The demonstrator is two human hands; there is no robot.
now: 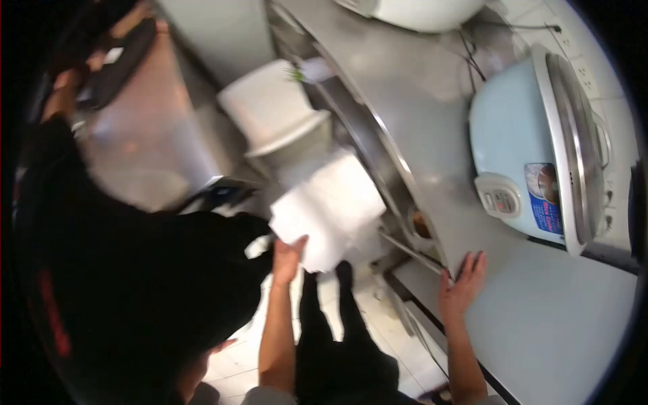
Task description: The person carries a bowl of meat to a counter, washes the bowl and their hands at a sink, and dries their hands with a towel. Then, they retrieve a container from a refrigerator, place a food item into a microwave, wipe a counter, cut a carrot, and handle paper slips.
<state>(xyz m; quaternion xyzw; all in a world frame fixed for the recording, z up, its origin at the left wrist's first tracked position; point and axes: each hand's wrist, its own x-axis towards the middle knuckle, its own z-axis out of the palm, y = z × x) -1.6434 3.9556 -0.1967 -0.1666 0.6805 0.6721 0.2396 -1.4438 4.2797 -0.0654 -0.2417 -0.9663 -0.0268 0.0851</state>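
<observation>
My left hand (289, 260) grips the near edge of a folded white sheet (331, 202), blurred, that looks like paper. It hangs out in front of my legs, over the gap between the counters. On the right, my right hand (464, 287) lies with fingers spread on the edge of the steel counter (412, 101), where it meets a pale flat surface (553, 317). Beyond the sheet stands a white container (270, 108) with a rim, partly covered by the sheet's far end.
A light blue rice cooker (506, 135) sits on the counter against the tiled wall. Another white appliance (425, 13) stands farther back. Close on my left, a person in black (135, 270) leans beside a steel worktop (148, 128). Below is a tiled floor (236, 364).
</observation>
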